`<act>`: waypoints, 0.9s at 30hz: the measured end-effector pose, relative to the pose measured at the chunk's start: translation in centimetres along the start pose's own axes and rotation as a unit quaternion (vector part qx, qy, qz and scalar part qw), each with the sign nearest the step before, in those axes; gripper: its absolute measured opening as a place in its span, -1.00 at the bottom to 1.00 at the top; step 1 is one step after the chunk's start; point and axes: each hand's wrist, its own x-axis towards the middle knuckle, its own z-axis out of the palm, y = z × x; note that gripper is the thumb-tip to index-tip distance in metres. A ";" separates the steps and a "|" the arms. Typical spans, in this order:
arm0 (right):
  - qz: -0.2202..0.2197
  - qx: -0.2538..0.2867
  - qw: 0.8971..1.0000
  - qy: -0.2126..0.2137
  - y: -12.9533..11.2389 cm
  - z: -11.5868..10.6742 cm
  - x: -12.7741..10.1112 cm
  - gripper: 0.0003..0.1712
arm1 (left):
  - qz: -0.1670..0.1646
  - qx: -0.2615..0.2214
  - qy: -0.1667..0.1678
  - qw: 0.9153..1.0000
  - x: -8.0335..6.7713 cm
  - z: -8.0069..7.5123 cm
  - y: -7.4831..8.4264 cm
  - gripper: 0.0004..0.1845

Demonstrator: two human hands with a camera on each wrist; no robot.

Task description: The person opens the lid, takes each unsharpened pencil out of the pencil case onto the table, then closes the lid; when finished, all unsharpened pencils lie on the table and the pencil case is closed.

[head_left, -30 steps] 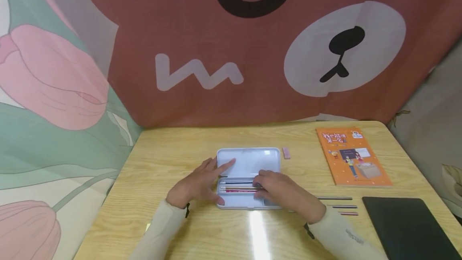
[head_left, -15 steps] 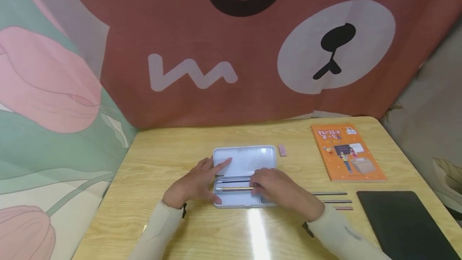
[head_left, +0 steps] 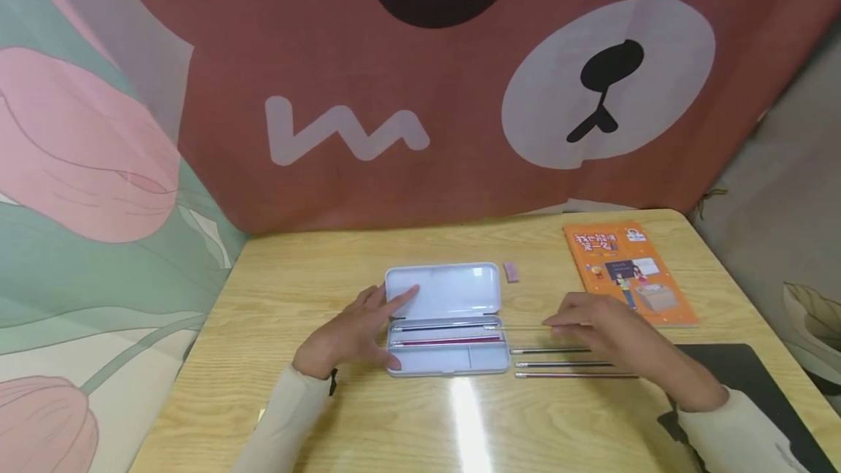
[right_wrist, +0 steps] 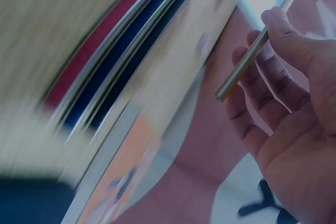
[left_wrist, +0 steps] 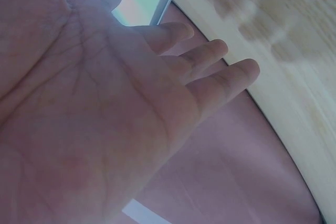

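Three pencils [head_left: 565, 363] lie on the table [head_left: 315, 268] right of the open pencil case [head_left: 447, 318]. The right hand [head_left: 607, 331], inside the case a second ago, now pinches a silver pencil [right_wrist: 257, 45] beside it. The left hand [head_left: 355, 331], fingers flat, hasn't moved off the case's left end.

A pale pencil case [head_left: 447, 290] lies open on a table [head_left: 315, 276] of light wood grain, whose smooth top throws back a bright streak of glare. The case has a smooth, softly shiny finish; whether it is metal or plastic is hard to tell. The right hand [head_left: 607, 327] holds a thin pencil [right_wrist: 257, 45] with a glossy, metallic-looking coat. An orange book [head_left: 624, 268] has a smooth paper cover. A dark tablet [head_left: 755, 385] looks matt. Printed cloth [head_left: 427, 93] hangs behind, soft and matt.
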 end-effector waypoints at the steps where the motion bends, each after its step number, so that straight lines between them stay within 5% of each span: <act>1: -0.001 -0.009 1.000 0.004 0.6 -0.4 -0.7 -0.61 | -0.001 -0.001 -0.001 1.000 0.0 0.0 0.0 0.33; 13: 0.115 -0.111 0.985 -0.064 2.4 -1.4 -3.3 -0.72 | -0.003 -0.002 -0.002 1.000 0.0 -0.1 0.4 0.32; 27: 0.098 -0.117 0.986 -0.073 2.7 -0.4 -2.9 -0.74 | 0.003 -0.005 -0.003 1.000 0.1 -0.1 -0.1 0.33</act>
